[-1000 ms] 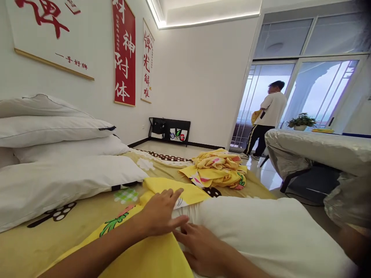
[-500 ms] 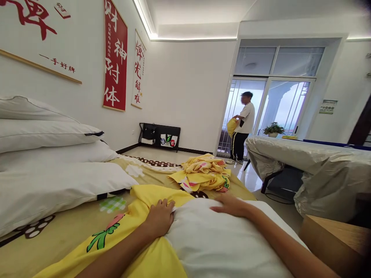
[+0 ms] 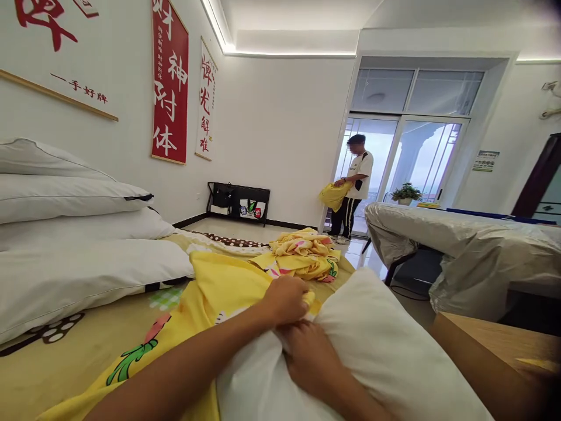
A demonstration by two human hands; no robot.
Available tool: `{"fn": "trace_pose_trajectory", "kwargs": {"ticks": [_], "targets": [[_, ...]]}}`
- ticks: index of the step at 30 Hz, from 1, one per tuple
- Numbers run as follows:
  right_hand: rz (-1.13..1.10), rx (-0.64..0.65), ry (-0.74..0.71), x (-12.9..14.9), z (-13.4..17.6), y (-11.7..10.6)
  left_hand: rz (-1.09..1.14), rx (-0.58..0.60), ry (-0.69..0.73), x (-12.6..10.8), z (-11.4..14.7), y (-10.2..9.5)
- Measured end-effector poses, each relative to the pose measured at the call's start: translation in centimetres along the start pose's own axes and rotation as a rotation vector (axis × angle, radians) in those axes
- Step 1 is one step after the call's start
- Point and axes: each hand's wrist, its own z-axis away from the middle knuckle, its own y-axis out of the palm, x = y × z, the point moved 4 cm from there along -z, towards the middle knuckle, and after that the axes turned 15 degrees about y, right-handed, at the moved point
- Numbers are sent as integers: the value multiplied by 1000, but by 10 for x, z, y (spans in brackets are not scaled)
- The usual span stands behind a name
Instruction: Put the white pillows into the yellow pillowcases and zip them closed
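Note:
A plump white pillow (image 3: 394,333) lies in front of me, with a yellow printed pillowcase (image 3: 232,280) spread along its left side. My left hand (image 3: 287,301) is closed around a bunched edge of that pillowcase. Just below it, my right hand (image 3: 311,354) grips the pillow near its middle, sinking a deep crease into it; its fingertips are partly hidden under the left hand. The pillow's far corner stands up to the right of both hands.
White pillows (image 3: 87,263) are stacked on the left of the patterned bedsheet (image 3: 52,374). Crumpled yellow bedding (image 3: 304,254) lies beyond my hands. A plastic-covered table (image 3: 473,234) and a wooden box (image 3: 495,345) are on the right. Another person (image 3: 357,175) holds yellow cloth by the glass door.
My left hand has lifted and closed on the pillowcase edge. My right hand has moved left and down into the pillow, whose far corner now rises. The other person has shifted left.

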Motion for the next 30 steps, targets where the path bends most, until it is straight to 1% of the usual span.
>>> {"fn": "trace_pose_trajectory", "kwargs": {"ticks": [2,4,5,7,9,10,11,12,13,14,15,16,17,18,19,20,21,22,23,24,25,26,27,28,29,30], "targets": [[28,-30,1,-7,-1,6,-27,-7,6,-16,16,2],[59,-53,0,-18,3,5,-30,-6,-26,-18,34,7],[60,-57,-18,-24,6,0,-24,-7,-49,-15,42,9],[-2,-26,-94,-41,15,-21,11,-30,-84,-8,58,12],[-160,37,-166,-60,18,-53,45,-79,-88,-7,70,12],[-247,55,-172,-70,15,-70,47,-107,-72,-11,73,10],[-314,45,-150,-78,9,-86,36,-133,-42,-18,75,9],[-353,5,-111,-84,0,-100,16,-151,8,-28,76,8],[-363,-44,-68,-86,-10,-108,-8,-159,73,-40,75,8],[-356,-73,-38,-84,-21,-110,-29,-162,142,-52,74,9],[-347,-61,-33,-77,-31,-105,-41,-158,207,-64,73,11],[-343,-10,-49,-68,-39,-93,-47,-151,257,-74,73,14],[-345,69,-77,-57,-45,-77,-50,-142,291,-80,75,15],[-348,143,-95,-49,-49,-60,-51,-135,315,-83,79,16],[-349,187,-100,-43,-51,-44,-42,-127,341,-82,86,14],[-351,191,-93,-41,-51,-31,-23,-123,374,-78,95,9],[-359,163,-85,-42,-51,-24,14,-136,402,-69,106,1],[-376,123,-83,-45,-50,-21,67,-186,401,-55,119,-11],[-398,88,-92,-49,-48,-23,121,-285,357,-35,133,-27],[-420,59,-108,-53,-46,-28,182,-437,250,-10,147,-43],[-430,33,-125,-56,-43,-35,234,-648,64,21,163,-60],[-424,-1,-130,-57,-41,-45,267,-857,-152,51,179,-74],[-399,-42,-126,-56,-38,-54,338,-986,-342,78,192,-81],[-357,-91,-117,-54,-36,-63,442,-1025,-455,99,198,-83],[-303,-142,-112,-49,-34,-72,559,-1006,-509,114,198,-82],[-239,-187,-103,-44,-34,-80,679,-941,-503,123,193,-80]]}}
